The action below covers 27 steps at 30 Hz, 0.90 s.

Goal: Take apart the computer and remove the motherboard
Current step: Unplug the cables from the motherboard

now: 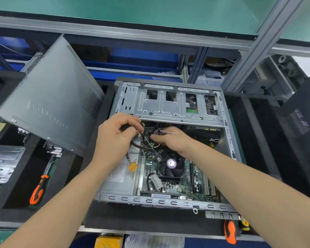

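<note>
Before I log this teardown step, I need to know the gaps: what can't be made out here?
Head view only:
- Whether the fingers of the right hand pinch anything: hidden by the hand's back and the cable bundle that the left hand grips.
- Far edge of the motherboard: under the cable bundle and the drive cage.
- Print on the fan sticker: too small.
- Tip of the screwdriver at bottom right: behind the metal strip.

Arms extended, left hand (117,134) and right hand (171,141) pinch wires (147,140) with curled fingers (132,120).
</note>
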### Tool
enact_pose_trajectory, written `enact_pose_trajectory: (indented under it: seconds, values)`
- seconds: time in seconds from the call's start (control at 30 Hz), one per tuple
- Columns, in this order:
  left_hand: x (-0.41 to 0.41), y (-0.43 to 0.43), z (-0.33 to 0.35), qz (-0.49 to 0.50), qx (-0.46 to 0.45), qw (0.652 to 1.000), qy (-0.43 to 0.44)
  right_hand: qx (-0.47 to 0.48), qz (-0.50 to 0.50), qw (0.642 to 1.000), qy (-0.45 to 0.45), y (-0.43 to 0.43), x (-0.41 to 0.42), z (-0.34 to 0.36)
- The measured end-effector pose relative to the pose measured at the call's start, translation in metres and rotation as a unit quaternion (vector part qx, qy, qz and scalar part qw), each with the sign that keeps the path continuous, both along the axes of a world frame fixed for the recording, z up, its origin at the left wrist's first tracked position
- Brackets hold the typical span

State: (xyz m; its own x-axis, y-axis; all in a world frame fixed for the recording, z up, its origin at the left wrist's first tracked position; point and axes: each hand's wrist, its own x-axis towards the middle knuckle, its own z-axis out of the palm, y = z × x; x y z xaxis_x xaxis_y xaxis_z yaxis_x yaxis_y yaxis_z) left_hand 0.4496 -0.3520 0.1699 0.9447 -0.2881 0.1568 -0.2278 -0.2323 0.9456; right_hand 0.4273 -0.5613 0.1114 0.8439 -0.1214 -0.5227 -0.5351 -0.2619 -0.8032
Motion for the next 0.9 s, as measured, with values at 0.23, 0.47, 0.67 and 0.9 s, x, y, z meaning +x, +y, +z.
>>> enact_pose_trajectory:
  seconds: [0.23,0.47,0.67,0.9]
  values:
    - [0.003,0.001,-0.004,0.041,0.009,0.999,-0.008,-0.170,-0.033,0.985,0.004,0.000,0.001,-0.005]
    - [0.001,-0.003,-0.004,0.005,0.033,0.998,-0.048,-0.311,0.246,0.913,-0.095,0.018,-0.013,0.018]
    - [-0.003,-0.013,-0.006,-0.137,0.211,0.960,-0.122,-0.491,0.347,0.796,-0.074,0.051,-0.012,0.017]
    - [-0.006,-0.012,-0.006,-0.156,0.243,0.950,-0.115,-0.510,0.365,0.779,-0.013,0.068,-0.006,0.004]
